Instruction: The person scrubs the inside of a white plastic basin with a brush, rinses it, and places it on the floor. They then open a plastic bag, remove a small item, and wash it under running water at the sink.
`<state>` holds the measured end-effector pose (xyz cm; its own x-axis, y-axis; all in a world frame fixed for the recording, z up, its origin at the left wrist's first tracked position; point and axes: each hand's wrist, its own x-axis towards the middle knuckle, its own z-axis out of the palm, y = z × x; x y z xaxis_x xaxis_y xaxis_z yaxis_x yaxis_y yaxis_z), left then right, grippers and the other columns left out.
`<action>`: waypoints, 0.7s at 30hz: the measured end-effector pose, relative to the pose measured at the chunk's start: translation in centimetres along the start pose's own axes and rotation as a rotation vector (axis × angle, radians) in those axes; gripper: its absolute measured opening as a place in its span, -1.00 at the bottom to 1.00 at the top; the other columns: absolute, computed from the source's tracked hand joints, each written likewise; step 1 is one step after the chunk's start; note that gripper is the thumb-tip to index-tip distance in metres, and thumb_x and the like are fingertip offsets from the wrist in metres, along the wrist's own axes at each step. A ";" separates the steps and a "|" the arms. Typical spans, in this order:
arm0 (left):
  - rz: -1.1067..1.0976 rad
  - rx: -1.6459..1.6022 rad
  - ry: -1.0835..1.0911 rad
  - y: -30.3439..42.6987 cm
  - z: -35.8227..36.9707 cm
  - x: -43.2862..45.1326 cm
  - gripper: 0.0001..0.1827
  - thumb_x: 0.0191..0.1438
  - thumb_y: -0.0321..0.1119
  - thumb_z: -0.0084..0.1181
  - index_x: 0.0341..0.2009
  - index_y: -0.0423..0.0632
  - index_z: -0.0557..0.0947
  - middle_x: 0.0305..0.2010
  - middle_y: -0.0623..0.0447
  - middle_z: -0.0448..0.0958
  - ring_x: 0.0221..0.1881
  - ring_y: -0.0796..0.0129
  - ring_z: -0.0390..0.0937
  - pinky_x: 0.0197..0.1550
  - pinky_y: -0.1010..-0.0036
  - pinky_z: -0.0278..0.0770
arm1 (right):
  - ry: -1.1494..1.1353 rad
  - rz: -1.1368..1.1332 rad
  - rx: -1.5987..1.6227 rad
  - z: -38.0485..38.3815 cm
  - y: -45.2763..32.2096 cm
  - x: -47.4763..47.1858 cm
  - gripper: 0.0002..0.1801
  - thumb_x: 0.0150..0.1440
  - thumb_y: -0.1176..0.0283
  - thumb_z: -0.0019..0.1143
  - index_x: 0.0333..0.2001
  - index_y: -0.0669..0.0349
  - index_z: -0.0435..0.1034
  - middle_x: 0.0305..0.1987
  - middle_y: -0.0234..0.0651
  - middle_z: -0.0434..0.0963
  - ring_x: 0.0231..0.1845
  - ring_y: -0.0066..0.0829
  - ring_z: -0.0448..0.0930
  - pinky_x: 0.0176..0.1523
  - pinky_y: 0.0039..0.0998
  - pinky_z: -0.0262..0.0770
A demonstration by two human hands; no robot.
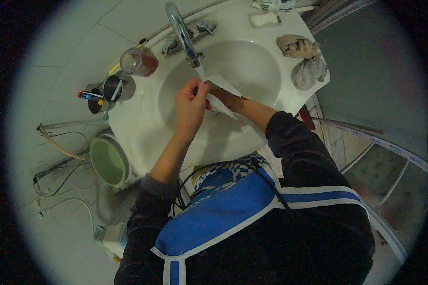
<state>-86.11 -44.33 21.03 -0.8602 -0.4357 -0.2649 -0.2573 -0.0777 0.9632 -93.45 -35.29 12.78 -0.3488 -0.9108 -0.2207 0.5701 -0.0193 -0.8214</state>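
My left hand [190, 101] is over the wash basin [249, 57], its thumb and fingers pinched at one end of a thin white cloth or sheet [222, 84]. Beside it, my right hand [215, 92] reaches in from the right and meets the left at the fingertips. Pieces of the white material stick out above and below the right hand and wrist, so its fingers are mostly hidden and its grip cannot be made out. Water [200, 72] runs from the curved chrome faucet [183, 34] just above both hands.
On the basin's left ledge stand a lidded jar [139, 62] and metal cups [119, 87] with toothbrushes. A soap bar [264, 20] and two crumpled cloths [297, 46] [308, 73] lie along the right ledge. Lower left is a green bucket [108, 162].
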 end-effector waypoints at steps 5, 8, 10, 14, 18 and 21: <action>-0.058 0.210 -0.081 0.1 0.5 0.6 -0.79 -0.04 -0.31 -0.02 -0.57 -0.18 0.40 -0.69 0.09 0.36 -0.72 0.51 0.34 -0.66 0.61 0.29 | 0.113 -0.060 -0.194 -1.8 5.3 1.6 -0.57 -0.02 -0.01 -0.11 -0.38 0.18 0.31 -0.55 -0.38 0.38 -0.54 -0.56 0.41 -0.49 -0.54 0.30; -0.140 0.158 -0.052 -1.0 1.0 0.1 -0.78 -0.03 -0.26 0.01 -0.43 -0.18 0.45 -0.61 0.11 0.35 -0.62 0.50 0.37 -0.63 0.59 0.32 | 0.245 -0.161 -0.556 -1.2 7.0 2.6 -0.59 -0.02 0.02 -0.10 -0.36 0.19 0.31 -0.51 -0.35 0.40 -0.51 -0.52 0.43 -0.45 -0.52 0.32; -0.139 0.166 0.016 -2.2 -0.3 0.6 -0.77 -0.04 -0.25 0.02 -0.41 -0.17 0.44 -0.58 0.10 0.37 -0.60 0.47 0.38 -0.57 0.56 0.36 | 0.246 -0.153 -0.754 -1.8 5.6 3.5 -0.60 -0.03 0.04 -0.09 -0.36 0.19 0.32 -0.49 -0.34 0.41 -0.49 -0.49 0.44 -0.43 -0.50 0.33; -0.102 -0.028 0.113 -5.1 -4.6 1.8 -0.75 -0.06 -0.22 0.05 -0.36 -0.12 0.43 -0.50 0.11 0.40 -0.50 0.44 0.41 -0.44 0.52 0.40 | 0.078 0.044 -0.954 -1.5 0.8 5.0 -0.62 -0.03 0.08 -0.07 -0.34 0.20 0.33 -0.45 -0.31 0.44 -0.44 -0.44 0.45 -0.38 -0.46 0.36; -0.145 0.000 -0.139 -3.2 -4.0 1.7 -0.76 -0.05 -0.20 0.04 -0.34 -0.05 0.42 -0.44 0.10 0.40 -0.42 0.43 0.40 -0.39 0.54 0.37 | 0.146 0.028 -0.983 -3.4 1.3 3.6 -0.63 -0.04 0.11 -0.07 -0.33 0.21 0.33 -0.42 -0.30 0.45 -0.41 -0.41 0.46 -0.35 -0.44 0.37; -0.271 0.112 0.146 -9.7 -6.7 2.2 -0.71 -0.05 -0.17 0.02 -0.29 -0.06 0.40 -0.38 0.08 0.40 -0.31 0.38 0.38 -0.34 0.51 0.35 | 0.244 -0.134 -0.994 -2.9 4.3 0.7 -0.63 -0.04 0.11 -0.06 -0.32 0.21 0.33 -0.41 -0.29 0.45 -0.40 -0.40 0.46 -0.34 -0.43 0.37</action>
<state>-82.58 -50.57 11.39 -0.6838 -0.5375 -0.4935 -0.5216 -0.1129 0.8457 -93.40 -34.83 7.52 -0.5689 -0.8157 -0.1048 -0.3185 0.3359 -0.8864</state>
